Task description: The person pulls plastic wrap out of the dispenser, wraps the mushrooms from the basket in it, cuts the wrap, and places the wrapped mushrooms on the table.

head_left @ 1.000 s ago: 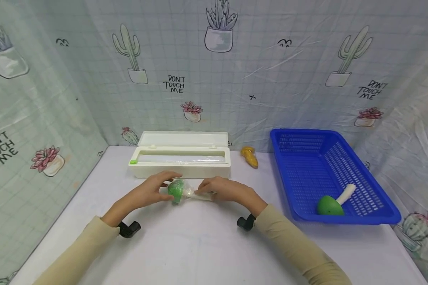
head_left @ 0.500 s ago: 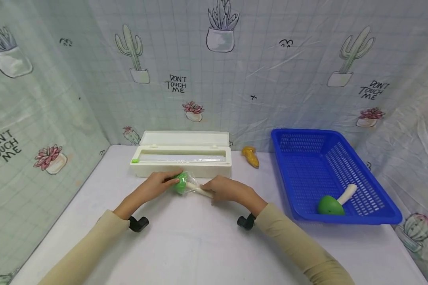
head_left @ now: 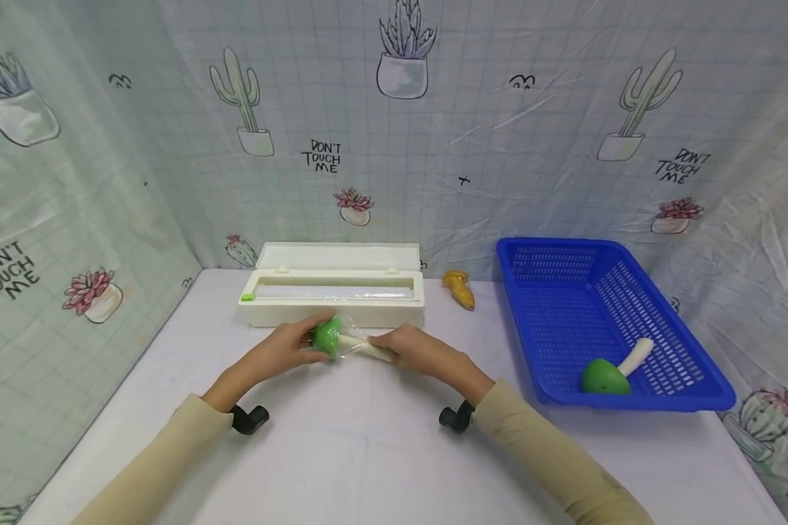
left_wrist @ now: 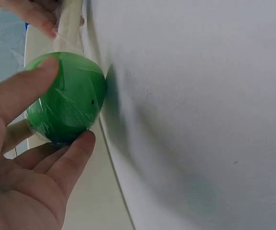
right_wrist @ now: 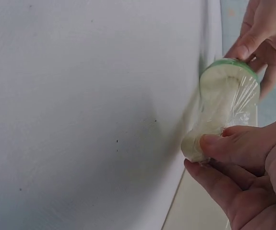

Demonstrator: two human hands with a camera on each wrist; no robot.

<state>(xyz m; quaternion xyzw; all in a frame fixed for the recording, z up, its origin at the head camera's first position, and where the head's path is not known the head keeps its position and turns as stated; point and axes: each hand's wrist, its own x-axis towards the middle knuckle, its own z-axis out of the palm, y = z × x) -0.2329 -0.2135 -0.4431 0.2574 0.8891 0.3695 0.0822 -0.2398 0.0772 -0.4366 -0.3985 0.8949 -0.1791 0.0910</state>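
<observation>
A toy mushroom (head_left: 327, 337) with a green cap and a pale stem is held just in front of a white cling film box (head_left: 335, 315). Clear film (right_wrist: 241, 103) covers the cap and gathers along the stem. My left hand (head_left: 282, 350) grips the cap, thumb on one side and fingertips on the other, as the left wrist view shows on the green cap (left_wrist: 73, 103). At the stem's end, my right hand (head_left: 416, 348) pinches stem and film between thumb and fingers.
The box's lid (head_left: 341, 255) stands raised, with a film roll (head_left: 328, 292) inside. Right of it lies a yellow-brown mushroom-shaped piece (head_left: 460, 290). A blue basket (head_left: 515, 321) at the right holds another green-capped mushroom (head_left: 605, 377). Patterned curtains close off the back and sides.
The left hand has shifted its hold on the cap and turned the mushroom, so the film now lies smoother over cap and stem. The right hand has stayed at the stem.
</observation>
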